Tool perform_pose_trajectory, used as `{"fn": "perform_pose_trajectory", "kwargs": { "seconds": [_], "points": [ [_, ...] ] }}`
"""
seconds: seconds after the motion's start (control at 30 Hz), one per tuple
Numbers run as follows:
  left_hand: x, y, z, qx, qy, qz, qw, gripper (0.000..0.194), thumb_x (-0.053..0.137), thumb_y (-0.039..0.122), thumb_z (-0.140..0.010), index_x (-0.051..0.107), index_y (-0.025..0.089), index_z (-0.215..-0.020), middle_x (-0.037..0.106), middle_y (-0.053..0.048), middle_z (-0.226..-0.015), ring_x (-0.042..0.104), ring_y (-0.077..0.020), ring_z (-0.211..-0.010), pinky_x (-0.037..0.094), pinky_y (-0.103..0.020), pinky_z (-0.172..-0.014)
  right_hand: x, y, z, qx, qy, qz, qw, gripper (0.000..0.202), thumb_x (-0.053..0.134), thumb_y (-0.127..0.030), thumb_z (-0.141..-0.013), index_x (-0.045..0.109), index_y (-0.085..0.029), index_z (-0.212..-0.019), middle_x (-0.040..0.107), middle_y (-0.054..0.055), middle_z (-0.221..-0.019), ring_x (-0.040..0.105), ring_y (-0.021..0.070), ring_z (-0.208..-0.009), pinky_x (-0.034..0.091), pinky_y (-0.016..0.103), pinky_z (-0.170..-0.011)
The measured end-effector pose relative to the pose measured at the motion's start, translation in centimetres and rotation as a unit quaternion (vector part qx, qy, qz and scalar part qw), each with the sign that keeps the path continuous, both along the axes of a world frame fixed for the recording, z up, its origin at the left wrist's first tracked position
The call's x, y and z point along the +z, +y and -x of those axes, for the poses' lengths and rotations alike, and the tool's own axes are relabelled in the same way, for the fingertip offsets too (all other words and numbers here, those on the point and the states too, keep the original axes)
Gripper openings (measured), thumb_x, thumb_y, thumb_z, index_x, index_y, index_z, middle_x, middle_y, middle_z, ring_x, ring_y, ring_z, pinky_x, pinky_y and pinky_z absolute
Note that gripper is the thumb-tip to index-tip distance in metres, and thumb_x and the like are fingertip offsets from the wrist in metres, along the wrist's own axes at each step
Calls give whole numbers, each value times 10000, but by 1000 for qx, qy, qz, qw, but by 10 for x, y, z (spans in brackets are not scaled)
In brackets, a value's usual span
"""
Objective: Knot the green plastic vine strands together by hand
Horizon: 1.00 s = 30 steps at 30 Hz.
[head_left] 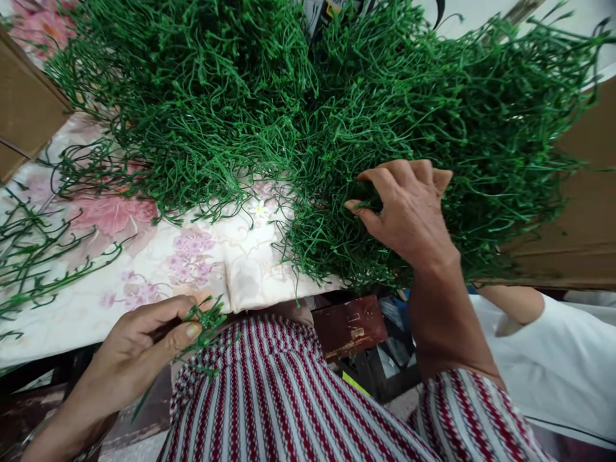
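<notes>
My left hand (pixel 149 346) is in front of the table edge, thumb and fingers pinched on a small bunch of green stems (pixel 208 324). These thin stems have little branched tips and look like plastic flower stems. A large tangled pile of the same stems (pixel 231 109) covers much of the table. Over the right part of the pile is my right hand (pixel 409 205), palm down. Its thumb and index finger are apart, touching the stems, and the other fingertips are partly hidden.
A flowered tablecloth (pixel 250 269) covers the table. Loose stems (pixel 43 256) lie at the left. Cardboard (pixel 24 102) stands at the left, and more cardboard (pixel 577 212) at the right. Another person's white clothing (pixel 558 359) shows close on the right. Below the edge is a worn reddish-brown wooden piece (pixel 351 326).
</notes>
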State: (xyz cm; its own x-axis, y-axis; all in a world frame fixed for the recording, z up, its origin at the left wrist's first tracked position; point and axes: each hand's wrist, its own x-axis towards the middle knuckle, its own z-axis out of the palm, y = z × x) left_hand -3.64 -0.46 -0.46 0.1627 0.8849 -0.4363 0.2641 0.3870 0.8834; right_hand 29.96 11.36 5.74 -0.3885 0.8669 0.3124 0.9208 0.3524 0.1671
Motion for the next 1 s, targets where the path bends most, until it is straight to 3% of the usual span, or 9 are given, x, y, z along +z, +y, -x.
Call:
{"fn": "perform_pose_trajectory", "kwargs": {
  "seconds": [0.2,0.37,0.53,0.7,0.8,0.83,0.9,1.0],
  "points": [
    [2,1,-5,-7,-9,-25,1000,134,615,338,-742,637,210,-709,588,20,-708,523,-133,-699,438,-218,-703,15,3,-4,-19,-35,-15,999,510,475,-598,-791,524,-189,-1091,515,121,-1080,410,284,-1036,281,451,-901],
    [6,4,-14,33,-17,-7,999,158,627,359,-715,637,208,-672,551,11,-654,496,-148,-670,447,-262,-703,16,7,-5,-37,-31,-34,998,575,482,-633,-767,517,-207,-1152,564,92,-1028,440,274,-1020,296,426,-877],
    [6,7,-15,1,-6,-18,1000,186,614,357,-730,602,204,-624,508,30,-602,469,-126,-622,437,-238,-663,14,0,-4,-8,5,-46,999,610,492,-637,-758,481,-224,-1207,565,90,-1118,446,274,-1084,263,454,-925],
    [1,8,-8,-77,-17,-38,996,183,582,335,-761,585,197,-641,521,18,-637,489,-133,-652,444,-248,-685,2,-15,-11,30,52,-187,981,597,494,-626,-751,511,-203,-1172,569,91,-1124,501,269,-1049,314,475,-908],
    [1,6,-9,-11,-30,-23,999,167,598,337,-755,597,190,-676,526,12,-652,478,-126,-648,425,-220,-618,-17,-22,-21,41,102,-296,949,371,546,-462,-782,558,-185,-1029,590,76,-906,548,221,-891,405,395,-793],
    [2,5,-11,31,-43,-13,999,154,608,334,-751,604,189,-700,537,11,-667,479,-123,-655,415,-210,-601,-24,-22,-23,38,104,-295,949,286,572,-391,-780,563,-189,-983,585,68,-851,550,204,-844,420,356,-746],
    [4,5,-13,112,-82,-1,990,120,634,306,-739,608,189,-749,552,18,-699,478,-107,-665,400,-190,-589,-35,-19,-25,31,78,-217,972,140,568,-289,-797,572,-199,-904,590,60,-785,551,180,-777,425,296,-674],
    [5,9,-16,152,-133,-23,979,115,659,255,-723,588,164,-722,534,21,-703,449,-75,-624,373,-166,-547,-45,-6,-20,9,29,-73,997,141,468,-267,-858,595,-210,-833,618,63,-753,562,171,-743,418,274,-640]
  ]
}}
